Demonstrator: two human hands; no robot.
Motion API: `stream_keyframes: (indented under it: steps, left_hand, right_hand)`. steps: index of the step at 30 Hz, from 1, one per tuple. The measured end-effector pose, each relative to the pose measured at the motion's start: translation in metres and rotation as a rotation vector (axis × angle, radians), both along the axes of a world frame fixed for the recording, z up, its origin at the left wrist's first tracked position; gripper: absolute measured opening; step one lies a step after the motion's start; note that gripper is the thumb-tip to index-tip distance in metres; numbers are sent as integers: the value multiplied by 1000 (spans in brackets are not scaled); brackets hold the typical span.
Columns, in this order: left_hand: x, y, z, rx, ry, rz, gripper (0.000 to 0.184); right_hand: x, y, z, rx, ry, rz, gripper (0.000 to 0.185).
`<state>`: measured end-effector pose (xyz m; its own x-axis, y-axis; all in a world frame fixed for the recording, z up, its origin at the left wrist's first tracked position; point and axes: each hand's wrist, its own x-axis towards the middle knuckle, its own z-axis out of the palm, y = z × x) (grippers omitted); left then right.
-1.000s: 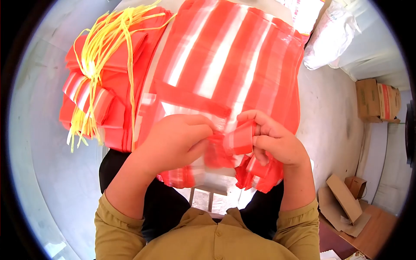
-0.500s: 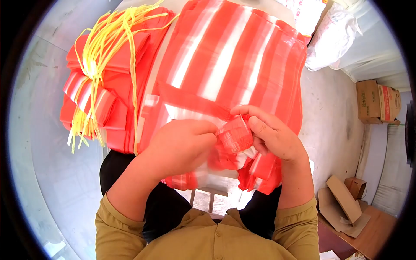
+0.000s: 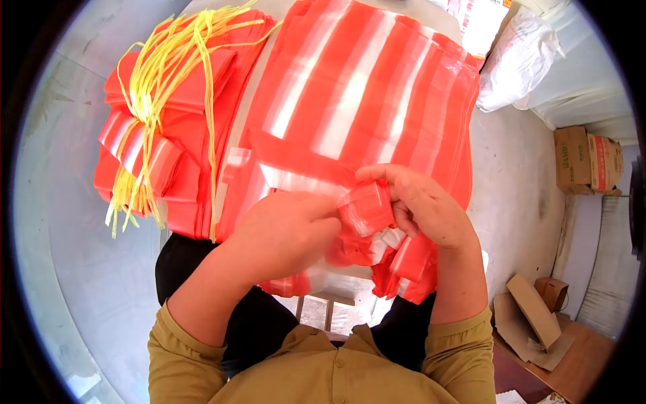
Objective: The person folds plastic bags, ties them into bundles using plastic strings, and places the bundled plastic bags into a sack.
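A stack of red and white striped plastic bags (image 3: pixel 350 87) lies in front of me. At its near edge my right hand (image 3: pixel 427 205) is closed on a folded red plastic piece (image 3: pixel 367 207), thumb and fingers around its right side. My left hand (image 3: pixel 289 225) is pinched at the left side of this piece; its fingertips are mostly hidden. Crumpled red and white plastic (image 3: pixel 412 266) hangs below my right hand at the edge. To the left, yellow strips (image 3: pixel 145 101) tied in a bunch lie over folded red bags (image 3: pixel 185 135).
A white sack (image 3: pixel 521 60) and a printed sheet (image 3: pixel 481 23) are at the back right. Cardboard boxes (image 3: pixel 585 161) stand against the right wall. Flattened cardboard (image 3: pixel 531 320) lies on a brown surface (image 3: pixel 585 350) at the lower right. A stool-like frame (image 3: pixel 328 303) shows between my knees.
The folded red piece has turned and now sits higher between my hands. My right hand has shifted its fingers over it. My left hand has moved slightly right.
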<state>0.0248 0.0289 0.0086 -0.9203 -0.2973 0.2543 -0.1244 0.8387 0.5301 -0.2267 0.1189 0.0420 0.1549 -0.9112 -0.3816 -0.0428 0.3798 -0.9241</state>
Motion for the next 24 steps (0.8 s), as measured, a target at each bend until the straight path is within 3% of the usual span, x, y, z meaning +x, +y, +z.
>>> stream_keyframes:
  steps: [9, 13, 17, 20, 24]
  left_hand:
    - [0, 1, -1, 0, 4, 5, 9]
    - [2, 1, 0, -4, -4, 3, 11]
    - [3, -1, 1, -4, -6, -14, 13]
    - [2, -1, 1, -7, 17, -7, 14]
    - [2, -1, 2, 5, -1, 13, 14]
  right_hand:
    - [17, -5, -12, -140, -8, -69, 57]
    - [26, -4, -8, -220, 17, -144, 49]
    - [22, -7, -16, -432, 396, -311, 37]
    - [20, -10, -18, -555, 817, -224, 32]
    - [32, -12, -27, -670, 870, -151, 28]
